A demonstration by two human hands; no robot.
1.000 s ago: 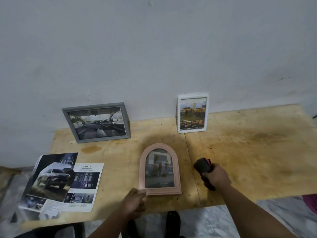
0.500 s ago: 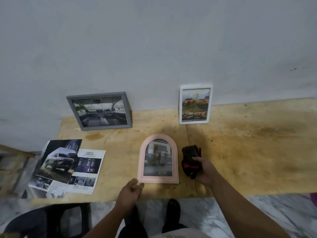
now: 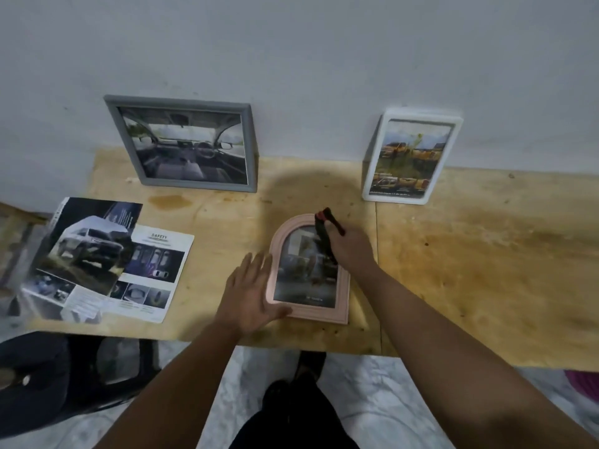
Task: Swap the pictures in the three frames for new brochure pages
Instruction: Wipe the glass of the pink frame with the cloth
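A pink arched frame (image 3: pixel 343 301) lies flat near the table's front edge with a picture under its glass. My left hand (image 3: pixel 248 296) lies flat with straight fingers against the frame's left edge, its thumb at the bottom left corner. My right hand (image 3: pixel 348 249) grips a black and red cloth (image 3: pixel 324 233) pressed on the upper right of the glass. A grey landscape frame (image 3: pixel 184 145) with a car interior picture and a white portrait frame (image 3: pixel 410 158) with yellow cars lean on the wall. An open car brochure (image 3: pixel 103 259) lies at the left.
The wooden table (image 3: pixel 486 254) stands against a grey wall, with bare stained wood to the right. A dark chair (image 3: pixel 64 377) sits below the left front edge. My dark-clad legs show over the marble floor (image 3: pixel 372 400). Something pink (image 3: pixel 583 384) peeks in at the right edge.
My right hand carried the cloth from the table right of the pink frame onto its glass. My left hand went from curled at the bottom left corner to flat along the left edge.
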